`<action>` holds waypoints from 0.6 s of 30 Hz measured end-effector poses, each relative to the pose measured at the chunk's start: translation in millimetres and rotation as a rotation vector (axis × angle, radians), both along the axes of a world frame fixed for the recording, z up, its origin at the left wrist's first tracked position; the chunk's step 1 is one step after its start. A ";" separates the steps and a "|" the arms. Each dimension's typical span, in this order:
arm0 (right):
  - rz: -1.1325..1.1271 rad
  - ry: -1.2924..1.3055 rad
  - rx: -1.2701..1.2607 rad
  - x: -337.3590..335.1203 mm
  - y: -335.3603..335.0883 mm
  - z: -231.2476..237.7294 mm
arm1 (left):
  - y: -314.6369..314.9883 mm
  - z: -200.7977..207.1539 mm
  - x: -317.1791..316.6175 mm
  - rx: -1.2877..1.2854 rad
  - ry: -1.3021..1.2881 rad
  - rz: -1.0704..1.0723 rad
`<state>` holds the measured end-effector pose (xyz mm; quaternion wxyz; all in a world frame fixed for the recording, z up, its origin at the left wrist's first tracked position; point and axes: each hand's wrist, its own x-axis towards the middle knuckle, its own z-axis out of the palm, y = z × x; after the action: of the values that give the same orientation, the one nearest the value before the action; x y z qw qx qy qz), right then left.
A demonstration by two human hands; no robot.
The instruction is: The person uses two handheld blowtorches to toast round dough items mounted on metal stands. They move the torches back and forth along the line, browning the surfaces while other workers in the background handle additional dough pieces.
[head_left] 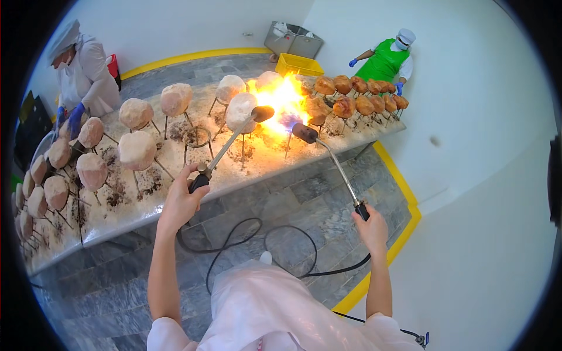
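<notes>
A clear plastic apron (263, 304) fills the bottom of the view at 6 o'clock, with black hoses (257, 245) looping on the grey stone floor (117, 292) just beyond it. The left hand (181, 202), at about 9 o'clock from the middle, has its fingers closed around the black handle of a long torch (231, 140) whose head points up toward 12 o'clock. The right hand (372, 228), at about 4 o'clock, grips the handle of a second torch (331, 164), fingers wrapped shut; its head leans toward 11 o'clock. Both torch heads meet a bright flame (281, 96) over the long table (193, 193). Pale lumps of meat (137, 149) on wire stands crowd the table from 9 to 12 o'clock; browned pieces (357, 96) sit toward 1 o'clock. A yellow crate (298, 64) lies behind the table. Farthest off, a person in white (82, 70) stands at 10 o'clock and a person in a green apron (386, 58) at 1 o'clock.
</notes>
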<state>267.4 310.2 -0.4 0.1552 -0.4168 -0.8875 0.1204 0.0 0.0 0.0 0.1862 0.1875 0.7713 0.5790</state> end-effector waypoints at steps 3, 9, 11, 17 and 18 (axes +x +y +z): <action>0.018 -0.063 0.060 -20.9 -10.5 23.3 | -10.6 0.7 0.4 -0.029 0.039 0.016; 0.150 -0.227 0.277 -52.7 -1.2 100.3 | 3.5 -8.1 -4.0 0.071 0.139 0.058; 0.205 -0.262 0.309 -66.7 -3.0 120.1 | 4.3 -5.4 -7.2 0.073 0.162 0.072; 0.350 -0.328 0.543 -103.4 7.2 154.8 | 9.4 13.7 -21.6 0.059 0.254 0.071; 0.340 -0.360 0.551 -109.5 7.7 161.0 | 10.8 19.1 -24.1 0.048 0.281 0.067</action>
<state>157.9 317.9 160.6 0.0807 -0.2203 -0.9563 -0.1744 -24.1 10.8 19.1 0.0524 0.2455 0.7815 0.5712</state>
